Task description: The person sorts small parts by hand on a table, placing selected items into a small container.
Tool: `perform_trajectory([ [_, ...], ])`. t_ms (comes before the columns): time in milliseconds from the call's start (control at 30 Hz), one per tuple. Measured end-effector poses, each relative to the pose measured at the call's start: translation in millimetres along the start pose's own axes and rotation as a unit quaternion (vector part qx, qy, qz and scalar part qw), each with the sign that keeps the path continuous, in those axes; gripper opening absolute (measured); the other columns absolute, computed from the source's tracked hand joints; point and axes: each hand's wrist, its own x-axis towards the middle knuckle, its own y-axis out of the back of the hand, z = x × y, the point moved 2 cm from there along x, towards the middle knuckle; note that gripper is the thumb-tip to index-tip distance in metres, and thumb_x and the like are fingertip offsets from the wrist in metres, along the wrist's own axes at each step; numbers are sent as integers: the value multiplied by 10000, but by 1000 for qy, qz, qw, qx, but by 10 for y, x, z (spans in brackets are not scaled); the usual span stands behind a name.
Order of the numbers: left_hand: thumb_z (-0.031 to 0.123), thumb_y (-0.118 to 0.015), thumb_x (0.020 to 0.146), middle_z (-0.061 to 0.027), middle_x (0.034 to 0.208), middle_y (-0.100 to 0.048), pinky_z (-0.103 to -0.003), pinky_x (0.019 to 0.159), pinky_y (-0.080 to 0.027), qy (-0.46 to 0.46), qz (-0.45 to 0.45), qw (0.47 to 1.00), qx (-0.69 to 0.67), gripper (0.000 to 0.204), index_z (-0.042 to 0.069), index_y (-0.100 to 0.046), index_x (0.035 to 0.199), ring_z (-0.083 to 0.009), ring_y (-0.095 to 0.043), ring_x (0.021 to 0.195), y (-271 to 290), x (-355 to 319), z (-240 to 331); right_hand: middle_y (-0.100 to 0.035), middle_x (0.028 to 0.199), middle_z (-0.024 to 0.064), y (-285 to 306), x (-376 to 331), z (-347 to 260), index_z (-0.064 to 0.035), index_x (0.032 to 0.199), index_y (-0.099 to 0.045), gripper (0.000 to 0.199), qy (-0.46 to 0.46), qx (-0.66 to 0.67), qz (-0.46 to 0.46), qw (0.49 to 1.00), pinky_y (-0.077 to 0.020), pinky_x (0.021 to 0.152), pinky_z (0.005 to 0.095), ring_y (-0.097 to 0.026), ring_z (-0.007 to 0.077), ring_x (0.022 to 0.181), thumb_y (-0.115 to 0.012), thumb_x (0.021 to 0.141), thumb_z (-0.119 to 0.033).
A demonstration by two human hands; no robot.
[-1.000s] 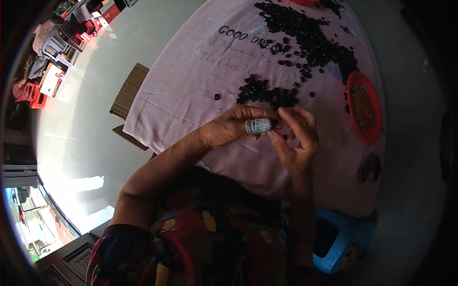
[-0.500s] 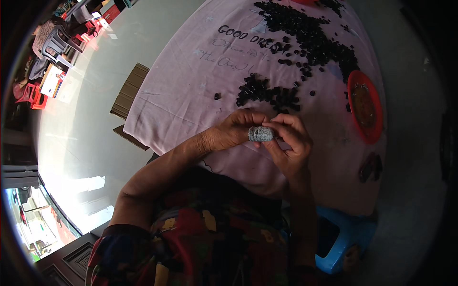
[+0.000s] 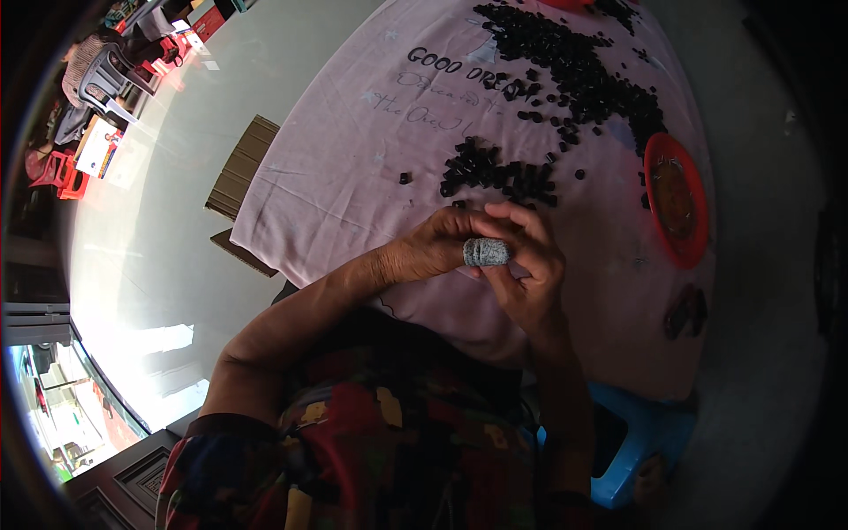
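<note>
Closely worked: left hand [image 3: 437,246] and right hand [image 3: 530,274] meet at a grey speckled band [image 3: 486,253], over the pink-draped worktop [image 3: 309,194].
Fingers of both curl inward, tips together; cannot tell whether anything is pinched between. Probably best done with wrists steady, pressure light, band snug. Band looks soft, ridged, apparently wrapped round the left thumb. Just beyond, on the drape: a small cluster of black pieces [image 3: 477,163], stubby, faintly glossy. Farther off, a broad black spread [image 3: 565,71], seemingly alike.
</note>
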Motion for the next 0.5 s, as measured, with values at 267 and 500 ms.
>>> perform_trajectory([
  [267,292,-692,939,-26,1032,-685,-254,838,-510,-7,-40,999,-3,339,40,-667,1164,-90,-618,943,37,35,-62,-678,1131,109,14,26,28,-24,1080,-720,318,46,-45,-9,998,-504,884,347,-611,257,1012,-712,769,45],
  [500,225,-658,965,-34,1088,-682,-288,934,-492,-36,-22,998,-48,304,31,-643,1199,-110,-611,1029,-26,30,-63,-663,1175,120,2,45,-15,-14,1171,-677,406,34,-66,-26,997,-485,900,363,-595,275,1043,-698,766,1],
])
